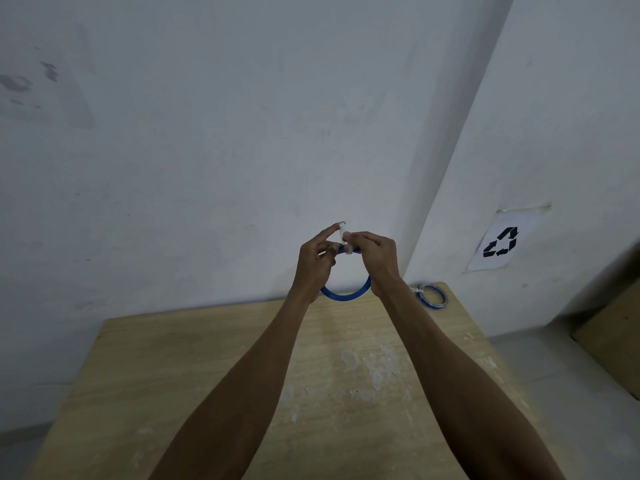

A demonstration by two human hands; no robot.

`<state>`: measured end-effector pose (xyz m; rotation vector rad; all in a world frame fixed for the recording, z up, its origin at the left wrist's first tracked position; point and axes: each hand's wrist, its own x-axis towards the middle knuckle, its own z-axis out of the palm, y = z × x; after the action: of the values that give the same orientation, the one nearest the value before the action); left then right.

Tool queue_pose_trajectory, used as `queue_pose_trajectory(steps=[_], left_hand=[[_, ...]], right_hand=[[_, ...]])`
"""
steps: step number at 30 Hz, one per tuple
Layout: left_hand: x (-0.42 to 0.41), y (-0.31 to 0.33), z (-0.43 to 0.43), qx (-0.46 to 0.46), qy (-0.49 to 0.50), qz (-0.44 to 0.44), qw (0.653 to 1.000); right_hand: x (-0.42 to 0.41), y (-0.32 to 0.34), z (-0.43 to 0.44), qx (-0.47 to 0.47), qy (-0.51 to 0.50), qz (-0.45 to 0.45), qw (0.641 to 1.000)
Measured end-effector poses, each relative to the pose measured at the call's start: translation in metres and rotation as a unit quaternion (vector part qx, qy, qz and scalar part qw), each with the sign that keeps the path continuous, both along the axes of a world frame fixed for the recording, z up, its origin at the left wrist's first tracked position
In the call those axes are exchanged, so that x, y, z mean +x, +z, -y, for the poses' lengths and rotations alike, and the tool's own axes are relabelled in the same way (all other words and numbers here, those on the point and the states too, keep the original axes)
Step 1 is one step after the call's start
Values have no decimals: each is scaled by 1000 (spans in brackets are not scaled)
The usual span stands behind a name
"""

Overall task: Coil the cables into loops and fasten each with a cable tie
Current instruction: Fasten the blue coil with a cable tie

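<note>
Gripping with both hands, we hold a blue cable loop (343,298) upright in front of us. Our right hand (376,258) has its fingers curled and pinches a white cable tie (347,242) where the tie wraps the loop at the loop's twelve o'clock. Our left hand (316,263) closes its lower fingers on the loop just beside that, at about eleven o'clock. Its index finger stands out straight toward one o'clock, with the tip at the free end of the tie. The tie's tail sticks up between the two hands. We cannot tell whether it is threaded through its head, since our fingers cover that spot.

Only the top of the loop and its lower arc, from five to seven o'clock, are in sight; our wrists hide the sides. The lower arc shows against the far edge of the table (207,358), and we cannot tell whether it touches the wood.

Our bare forearms come in from the bottom of the view and converge on the loop. The table is pale wood with whitish smears near its middle. On its far right corner, at three o'clock from the held loop, a second loop (433,296) of blue cable lies flat, with a white tie at its ten o'clock side. A pale wall (207,133) rises behind the table. On the right wall, at two o'clock from our hands, hangs a paper sign (502,242) with black recycling arrows. A brown board (616,334) sits low at the right edge.
</note>
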<state>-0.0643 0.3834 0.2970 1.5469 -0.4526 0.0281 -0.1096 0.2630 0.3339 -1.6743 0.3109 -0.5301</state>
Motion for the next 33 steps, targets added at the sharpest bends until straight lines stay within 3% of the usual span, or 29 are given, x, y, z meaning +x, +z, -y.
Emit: queue_pose_trajectory(steps=[12,23,33], left_hand=[[7,-11,6,56,30,58,996],[15,-14,0,37,71,35,996],[16,-10,-3,80,53,92,991]], right_hand=[[4,-4,-2,25,-16,-11,999],[5,-12,-9,22,3,42,999],[11,-28,-6,14,-27,78,997]])
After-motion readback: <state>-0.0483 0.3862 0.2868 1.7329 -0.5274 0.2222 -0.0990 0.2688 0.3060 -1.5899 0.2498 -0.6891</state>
